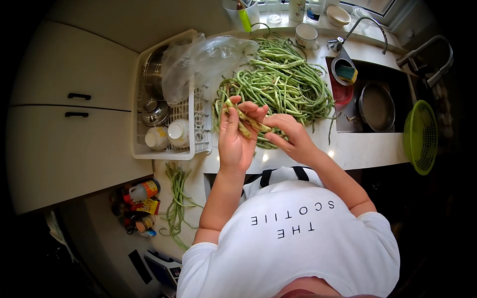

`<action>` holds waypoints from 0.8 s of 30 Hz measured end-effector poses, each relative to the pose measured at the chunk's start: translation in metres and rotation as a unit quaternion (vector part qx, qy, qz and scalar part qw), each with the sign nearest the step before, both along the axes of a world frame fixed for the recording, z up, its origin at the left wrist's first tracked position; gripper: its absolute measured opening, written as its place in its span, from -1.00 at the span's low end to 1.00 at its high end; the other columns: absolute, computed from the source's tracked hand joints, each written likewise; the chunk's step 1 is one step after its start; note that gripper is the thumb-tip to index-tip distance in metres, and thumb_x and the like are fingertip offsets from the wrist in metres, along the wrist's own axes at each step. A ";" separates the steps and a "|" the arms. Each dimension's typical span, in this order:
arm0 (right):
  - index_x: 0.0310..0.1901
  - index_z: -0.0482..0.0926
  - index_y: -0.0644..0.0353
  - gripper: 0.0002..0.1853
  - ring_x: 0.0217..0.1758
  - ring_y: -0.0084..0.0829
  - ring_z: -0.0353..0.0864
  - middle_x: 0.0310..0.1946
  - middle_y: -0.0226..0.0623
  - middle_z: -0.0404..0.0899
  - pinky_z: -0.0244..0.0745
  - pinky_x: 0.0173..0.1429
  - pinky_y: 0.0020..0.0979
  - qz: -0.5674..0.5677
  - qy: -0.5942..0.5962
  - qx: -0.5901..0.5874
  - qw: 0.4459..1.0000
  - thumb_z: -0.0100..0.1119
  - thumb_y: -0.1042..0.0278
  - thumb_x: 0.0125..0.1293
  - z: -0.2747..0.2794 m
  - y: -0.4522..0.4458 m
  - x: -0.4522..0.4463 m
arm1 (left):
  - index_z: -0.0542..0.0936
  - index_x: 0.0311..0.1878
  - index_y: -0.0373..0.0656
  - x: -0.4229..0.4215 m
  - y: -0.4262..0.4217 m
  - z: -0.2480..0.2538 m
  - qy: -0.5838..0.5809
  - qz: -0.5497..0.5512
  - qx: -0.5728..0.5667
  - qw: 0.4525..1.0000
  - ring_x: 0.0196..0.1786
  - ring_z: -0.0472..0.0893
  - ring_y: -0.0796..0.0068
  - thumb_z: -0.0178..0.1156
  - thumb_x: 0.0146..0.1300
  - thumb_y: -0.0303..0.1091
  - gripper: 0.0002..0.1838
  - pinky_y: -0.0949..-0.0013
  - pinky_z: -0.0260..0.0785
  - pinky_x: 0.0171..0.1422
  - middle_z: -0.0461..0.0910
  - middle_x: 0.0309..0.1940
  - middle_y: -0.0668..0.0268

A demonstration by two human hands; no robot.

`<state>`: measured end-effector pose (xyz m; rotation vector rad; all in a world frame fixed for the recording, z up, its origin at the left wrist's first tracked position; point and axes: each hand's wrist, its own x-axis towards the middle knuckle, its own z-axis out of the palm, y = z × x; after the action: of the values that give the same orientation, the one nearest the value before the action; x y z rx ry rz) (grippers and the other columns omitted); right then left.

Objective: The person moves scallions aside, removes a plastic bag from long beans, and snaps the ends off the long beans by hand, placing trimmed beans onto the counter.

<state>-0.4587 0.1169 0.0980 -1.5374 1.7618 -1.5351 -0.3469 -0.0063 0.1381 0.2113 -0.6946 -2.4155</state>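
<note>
My left hand (pixel 236 141) is closed around several yellowish, brown-spotted long bean pods (pixel 254 122), its palm turned up. From the right, my right hand (pixel 296 138) reaches in, with thumb and forefinger at the lower right end of a pod. Just beyond both hands a big heap of green long beans (pixel 283 82) covers the counter. A smaller bunch of long beans (pixel 175 198) lies apart, to the left of my left forearm.
A white dish rack (pixel 191 154) with pots, cups and a plastic bag (pixel 206 57) stands left. At right are a sink (pixel 372 74) holding a round pan (pixel 376 107), a faucet (pixel 340 42) and a green colander (pixel 421 139). A mug (pixel 306 36) sits behind the heap.
</note>
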 end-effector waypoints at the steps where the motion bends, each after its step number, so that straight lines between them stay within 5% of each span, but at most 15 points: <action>1: 0.02 0.57 0.22 -0.72 -0.01 -0.19 0.55 -0.12 -0.23 0.62 0.39 0.10 -0.24 0.003 -0.001 -0.003 1.000 0.26 0.33 0.32 0.000 -0.001 0.002 | 0.33 0.29 -0.10 0.003 0.001 0.006 -0.035 0.005 -0.016 0.999 0.08 0.59 0.28 -0.13 0.58 -0.24 -0.67 0.09 0.38 0.42 0.57 -0.02 0.20; 3: -0.07 0.61 0.22 -0.81 -0.15 -0.26 0.52 -0.29 -0.29 0.60 0.37 0.00 -0.26 0.022 -0.078 0.011 0.997 0.12 0.33 0.42 0.002 -0.002 0.004 | 0.23 0.43 -0.13 0.010 -0.001 0.004 -0.056 -0.002 -0.056 0.997 0.24 0.57 0.18 -0.11 0.57 -0.22 -0.55 0.08 0.37 0.42 0.58 0.16 0.08; 8: -0.08 0.61 0.24 -0.74 -0.29 -0.38 0.45 -0.43 -0.34 0.50 0.37 -0.12 -0.36 0.039 -0.131 0.026 0.990 -0.06 0.29 0.53 0.008 -0.004 0.005 | 0.23 0.45 -0.17 0.014 -0.001 0.004 -0.079 0.013 -0.118 0.990 0.22 0.58 0.17 -0.08 0.55 -0.19 -0.51 0.11 0.38 0.39 0.57 0.16 0.08; 11: -0.09 0.61 0.25 -0.72 -0.39 -0.51 0.40 -0.49 -0.41 0.43 0.36 -0.23 -0.43 0.090 -0.244 0.095 0.961 -0.08 0.27 0.56 0.013 -0.003 0.004 | 0.33 0.35 -0.17 0.012 0.001 0.004 -0.098 0.025 -0.137 0.985 0.22 0.57 0.17 -0.07 0.55 -0.19 -0.58 0.09 0.41 0.36 0.60 0.11 0.09; 13: -0.03 0.61 0.24 -0.70 -0.46 -0.62 0.33 -0.54 -0.48 0.36 0.32 -0.31 -0.48 0.181 -0.385 0.146 0.893 -0.08 0.24 0.56 0.013 -0.003 0.000 | 0.43 0.17 -0.14 0.014 -0.008 -0.007 -0.062 0.017 -0.206 0.976 0.20 0.58 0.17 -0.06 0.55 -0.18 -0.69 0.07 0.43 0.34 0.62 0.02 0.14; 16: 0.06 0.61 0.21 -0.69 -0.45 -0.65 0.33 -0.54 -0.51 0.39 0.34 -0.31 -0.51 0.199 -0.322 0.228 0.897 -0.03 0.21 0.55 0.029 0.002 -0.013 | 0.46 0.03 -0.10 0.021 -0.025 0.002 -0.066 0.127 -0.178 0.974 0.14 0.60 0.23 -0.07 0.55 -0.16 -0.76 0.05 0.45 0.33 0.61 -0.08 0.21; 24: 0.15 0.59 0.23 -0.69 -0.39 -0.68 0.50 -0.37 -0.47 0.59 0.46 -0.29 -0.56 0.210 -0.383 0.189 0.879 0.09 0.30 0.48 0.023 0.018 -0.036 | 0.46 0.03 -0.06 0.039 -0.046 0.005 -0.049 0.235 -0.136 0.961 -0.09 0.59 0.41 -0.03 0.53 -0.14 -0.76 0.04 0.46 0.34 0.53 -0.24 0.32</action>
<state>-0.4942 0.1352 0.1212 -0.8488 1.0849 -1.2250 -0.3080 -0.0523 0.1434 0.3426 -0.8985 -1.8479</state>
